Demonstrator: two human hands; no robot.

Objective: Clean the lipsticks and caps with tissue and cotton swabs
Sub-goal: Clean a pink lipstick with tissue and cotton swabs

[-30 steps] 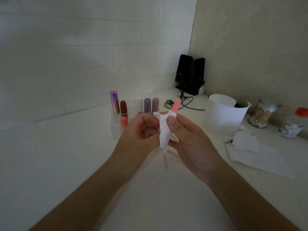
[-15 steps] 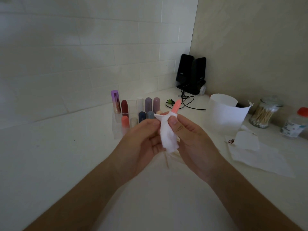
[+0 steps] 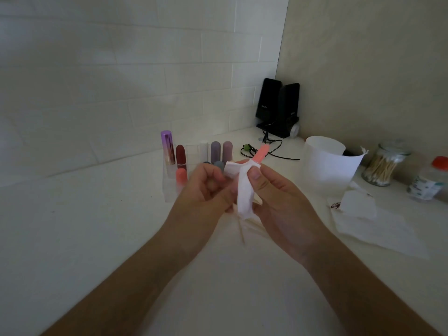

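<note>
A coral-pink lipstick (image 3: 261, 154) sticks up out of a white tissue (image 3: 244, 195) wrapped round its lower part. My right hand (image 3: 278, 202) grips the wrapped lipstick, thumb pressed on the tissue. My left hand (image 3: 206, 190) is curled beside it, fingertips at the tissue's left edge; what it grips is hidden. Behind my hands a clear organizer (image 3: 169, 187) holds several lipsticks, among them a purple one (image 3: 167, 150), a dark red one (image 3: 180, 155) and a coral one (image 3: 181, 176). Cotton swab sticks (image 3: 242, 232) lie on the counter under my hands.
A white plastic cup (image 3: 324, 163) stands right of my hands. Farther right are a glass jar of cotton swabs (image 3: 381, 168) and a red-capped bottle (image 3: 430, 183). Used tissues (image 3: 378, 229) lie flat on the counter. Black speakers (image 3: 277, 109) with cables fill the back corner.
My left hand's fingers have shifted along the tissue, which now hangs longer below my right thumb. The lipstick stays in about the same place.
</note>
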